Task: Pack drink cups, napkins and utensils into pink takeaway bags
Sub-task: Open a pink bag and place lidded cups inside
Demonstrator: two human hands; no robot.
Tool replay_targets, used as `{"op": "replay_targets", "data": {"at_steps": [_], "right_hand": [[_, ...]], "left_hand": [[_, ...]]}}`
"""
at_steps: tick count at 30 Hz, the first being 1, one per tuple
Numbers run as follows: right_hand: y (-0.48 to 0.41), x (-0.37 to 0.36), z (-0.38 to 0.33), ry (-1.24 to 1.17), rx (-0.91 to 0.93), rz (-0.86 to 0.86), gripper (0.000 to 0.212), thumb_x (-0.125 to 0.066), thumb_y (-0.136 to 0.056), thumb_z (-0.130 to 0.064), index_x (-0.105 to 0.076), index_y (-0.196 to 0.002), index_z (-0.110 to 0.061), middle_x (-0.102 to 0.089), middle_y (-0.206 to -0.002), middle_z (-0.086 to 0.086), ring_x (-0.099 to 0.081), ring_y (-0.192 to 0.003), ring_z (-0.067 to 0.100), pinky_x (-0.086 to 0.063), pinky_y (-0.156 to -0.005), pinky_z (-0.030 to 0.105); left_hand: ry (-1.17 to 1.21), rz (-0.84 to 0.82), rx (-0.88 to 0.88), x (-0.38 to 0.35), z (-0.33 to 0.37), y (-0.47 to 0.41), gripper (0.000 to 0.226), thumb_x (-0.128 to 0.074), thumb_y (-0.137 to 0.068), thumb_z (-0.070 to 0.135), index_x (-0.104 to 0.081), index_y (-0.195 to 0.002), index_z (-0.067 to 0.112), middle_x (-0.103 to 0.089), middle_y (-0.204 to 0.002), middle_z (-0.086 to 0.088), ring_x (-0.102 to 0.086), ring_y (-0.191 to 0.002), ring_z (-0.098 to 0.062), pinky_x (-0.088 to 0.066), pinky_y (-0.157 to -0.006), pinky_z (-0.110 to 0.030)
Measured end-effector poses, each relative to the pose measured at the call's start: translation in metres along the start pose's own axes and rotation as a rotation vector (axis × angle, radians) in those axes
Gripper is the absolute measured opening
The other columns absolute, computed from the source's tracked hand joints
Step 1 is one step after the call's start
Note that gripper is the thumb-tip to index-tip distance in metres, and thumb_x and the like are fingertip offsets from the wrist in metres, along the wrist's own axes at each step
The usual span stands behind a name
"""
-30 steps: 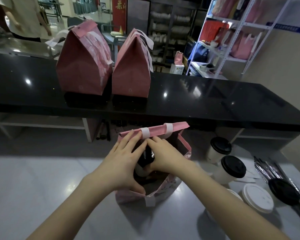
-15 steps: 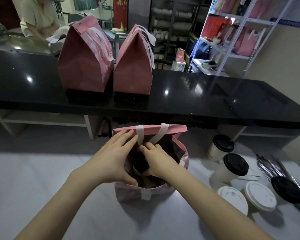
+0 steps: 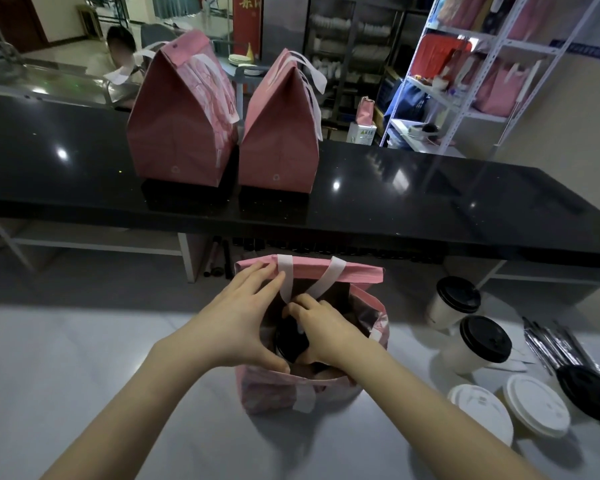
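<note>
One open pink bag (image 3: 312, 389), seemingly black-lidded cup (image 3: 291, 341) inside

Dim indoors, cool and slightly murky. Small white glints of overhead lamps on the glossy black counter (image 3: 378, 188). Soft shadow under that counter and around the open bag (image 3: 274, 393) on the pale table (image 3: 84, 375). Strong wide-angle bending at the edges; shelves (image 3: 482, 81) lean. Background soft, slightly smeared.

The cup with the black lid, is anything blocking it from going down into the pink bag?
Nothing visible blocks it. The cup already sits inside the open pink bag, the right hand on it. The left hand holds the bag's rim, and the white handles hang at the far edge.
</note>
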State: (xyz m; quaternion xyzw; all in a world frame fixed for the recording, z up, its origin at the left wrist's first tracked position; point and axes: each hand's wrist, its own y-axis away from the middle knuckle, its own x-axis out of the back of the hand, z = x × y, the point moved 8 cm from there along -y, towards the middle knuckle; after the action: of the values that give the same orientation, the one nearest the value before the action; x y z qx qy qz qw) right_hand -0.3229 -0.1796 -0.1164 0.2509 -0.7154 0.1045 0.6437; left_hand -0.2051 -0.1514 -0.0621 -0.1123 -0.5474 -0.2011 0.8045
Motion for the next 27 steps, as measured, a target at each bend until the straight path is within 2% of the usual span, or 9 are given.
{"op": "replay_targets", "data": {"at_steps": [8, 11, 15, 18, 22, 24, 27], "right_hand": [[-0.014, 0.004, -0.001, -0.029, -0.046, -0.019, 0.092, -0.085, -0.066, -0.032, -0.035, -0.143, -0.023, -0.026, -0.137, -0.001, -0.043, -0.110, 0.025, -0.049, -0.092, 0.039], [-0.013, 0.003, 0.001, -0.023, -0.041, -0.037, 0.089, -0.083, -0.067, -0.039, -0.036, -0.142, -0.027, -0.021, -0.145, -0.002, -0.042, -0.117, 0.026, -0.048, -0.096, 0.041], [-0.003, 0.014, 0.007, -0.064, -0.046, -0.088, 0.081, -0.076, -0.072, -0.048, -0.038, -0.141, -0.031, -0.020, -0.150, -0.005, -0.041, -0.126, 0.026, -0.046, -0.100, 0.041], [0.012, 0.039, 0.010, -0.100, -0.040, -0.034, 0.067, -0.068, -0.081, -0.048, -0.041, -0.140, -0.031, -0.024, -0.150, -0.008, -0.044, -0.125, 0.020, -0.046, -0.099, 0.035], [0.053, 0.079, 0.018, -0.178, -0.023, 0.087, 0.042, -0.063, -0.087, -0.045, -0.055, -0.128, -0.035, -0.031, -0.151, -0.013, -0.041, -0.129, 0.011, -0.042, -0.102, 0.030], [0.085, 0.098, 0.029, -0.236, -0.007, 0.189, 0.031, -0.062, -0.088, -0.042, -0.062, -0.119, -0.035, -0.036, -0.146, -0.017, -0.043, -0.126, 0.006, -0.044, -0.102, 0.030], [0.141, 0.112, 0.064, -0.328, -0.032, 0.353, 0.023, -0.064, -0.088, -0.036, -0.066, -0.111, -0.035, -0.037, -0.143, -0.023, -0.042, -0.123, -0.002, -0.040, -0.100, 0.021]], "left_hand": [[0.016, 0.022, -0.035, 0.005, -0.005, -0.005, 0.132, -0.072, -0.056, 0.073, 0.011, -0.151, 0.035, 0.017, -0.158, 0.019, 0.022, -0.138, 0.002, -0.002, -0.113, -0.028], [0.034, 0.031, -0.029, 0.009, -0.009, -0.007, 0.129, -0.068, -0.056, 0.076, 0.009, -0.151, 0.034, 0.013, -0.159, 0.017, 0.018, -0.143, -0.003, -0.005, -0.116, -0.031], [0.038, 0.052, -0.036, 0.012, -0.007, -0.007, 0.125, -0.058, -0.057, 0.081, 0.006, -0.152, 0.032, 0.010, -0.160, 0.016, 0.013, -0.145, -0.006, -0.005, -0.118, -0.035], [0.086, 0.131, -0.033, 0.020, -0.001, -0.006, 0.115, -0.047, -0.062, 0.085, -0.003, -0.153, 0.032, -0.001, -0.160, 0.015, 0.004, -0.146, -0.004, -0.013, -0.121, -0.037], [0.083, 0.231, -0.012, 0.026, 0.015, -0.001, 0.095, -0.062, -0.075, 0.066, -0.019, -0.152, 0.032, -0.018, -0.157, 0.012, -0.010, -0.145, -0.009, -0.021, -0.119, -0.039], [0.026, 0.269, -0.011, 0.029, 0.025, 0.002, 0.087, -0.070, -0.075, 0.055, -0.029, -0.148, 0.032, -0.027, -0.154, 0.009, -0.020, -0.142, -0.013, -0.024, -0.117, -0.041], [-0.025, 0.317, -0.017, 0.037, 0.038, 0.006, 0.076, -0.079, -0.072, 0.040, -0.047, -0.140, 0.029, -0.041, -0.144, 0.004, -0.036, -0.133, -0.016, -0.031, -0.112, -0.037]]}}
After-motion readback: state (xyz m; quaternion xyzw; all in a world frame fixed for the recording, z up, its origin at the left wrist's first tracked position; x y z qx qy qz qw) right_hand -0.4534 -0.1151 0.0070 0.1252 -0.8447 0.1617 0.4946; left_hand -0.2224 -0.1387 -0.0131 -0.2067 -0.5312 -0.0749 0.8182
